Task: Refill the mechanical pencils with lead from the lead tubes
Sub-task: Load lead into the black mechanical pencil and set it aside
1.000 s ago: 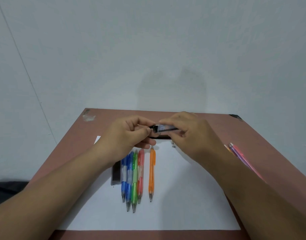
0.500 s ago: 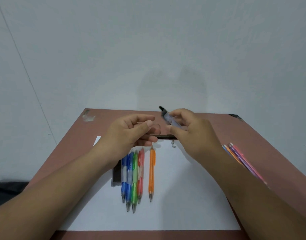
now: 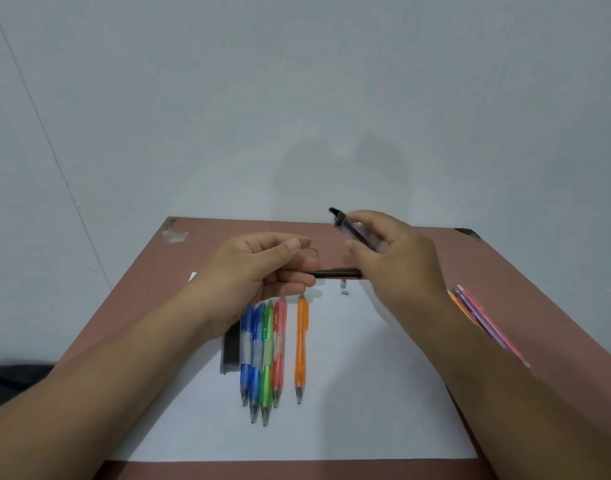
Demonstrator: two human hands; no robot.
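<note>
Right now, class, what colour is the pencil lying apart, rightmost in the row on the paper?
Orange, clearest in the head view.

A matt reddish-brown worktop (image 3: 418, 258) is covered by a smooth white paper sheet (image 3: 366, 393). Translucent glossy plastic is seen in the orange mechanical pencil (image 3: 301, 344), the green mechanical pencil (image 3: 266, 362) and the clear lead tube with black cap (image 3: 349, 228). A matt black slim pencil (image 3: 337, 273) is seen too.

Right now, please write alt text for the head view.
Left hand holds a black pencil level; right hand holds a lead tube tilted above it. Five colored pencils lie on white paper below.
</note>
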